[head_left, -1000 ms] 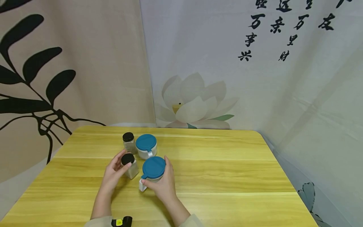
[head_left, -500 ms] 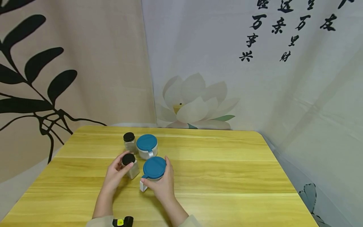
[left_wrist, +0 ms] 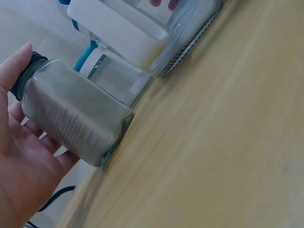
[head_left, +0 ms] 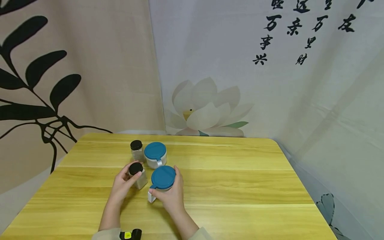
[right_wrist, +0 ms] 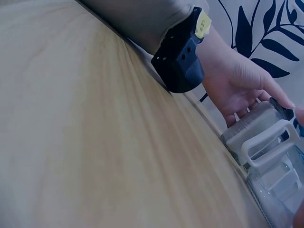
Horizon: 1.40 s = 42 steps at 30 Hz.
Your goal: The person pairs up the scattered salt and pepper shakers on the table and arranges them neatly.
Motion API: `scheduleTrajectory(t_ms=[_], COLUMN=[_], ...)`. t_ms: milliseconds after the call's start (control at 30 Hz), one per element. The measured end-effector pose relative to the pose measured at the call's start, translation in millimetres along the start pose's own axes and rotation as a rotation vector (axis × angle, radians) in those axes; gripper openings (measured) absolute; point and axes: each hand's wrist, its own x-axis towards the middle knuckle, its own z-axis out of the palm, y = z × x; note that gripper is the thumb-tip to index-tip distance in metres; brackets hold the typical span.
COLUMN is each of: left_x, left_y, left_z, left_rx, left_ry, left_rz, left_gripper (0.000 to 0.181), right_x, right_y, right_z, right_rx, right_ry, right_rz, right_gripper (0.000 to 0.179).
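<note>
A clear square jar with a black lid stands on the table at centre left. My left hand grips it near the top, thumb by the lid; in the left wrist view the fingers lie behind this jar. Just to its right is a blue-lidded seasoning pot with a white handle. My right hand holds that pot around its side, thumb near the handle. The right wrist view shows the handled pot at its right edge, where most of the right hand is cut off.
Behind the held things stand another black-lidded jar and another blue-lidded pot, close together. All are on a wooden table. Printed cloth hangs behind it. A black device is strapped to the left wrist.
Both hands keep their grips on the jar and the pot, which stay in place. The whole head view has shifted very slightly.
</note>
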Motion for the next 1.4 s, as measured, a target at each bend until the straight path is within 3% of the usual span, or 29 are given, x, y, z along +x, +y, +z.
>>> scheduleTrajectory(t_ms=[433, 1067, 1400], left_x=[1.8, 2.0, 0.4], left_y=[-0.8, 2.6, 4.0], left_z=[0.1, 0.9, 1.9], left_rx=[-0.046, -0.038, -0.016], left_ry=[-0.008, 0.001, 0.033], left_rz=[-0.009, -0.029, -0.081], left_gripper=[0.047, 0.047, 0.049], right_x=[1.3, 0.4, 0.0], right_y=[0.9, -0.1, 1.4], right_z=[-0.4, -3.8, -4.4], right_rx=[0.024, 0.061, 0.055], right_ry=[-0.021, 0.008, 0.018], right_rz=[-0.014, 0.016, 0.007], right_gripper=[0.107, 0.108, 0.107])
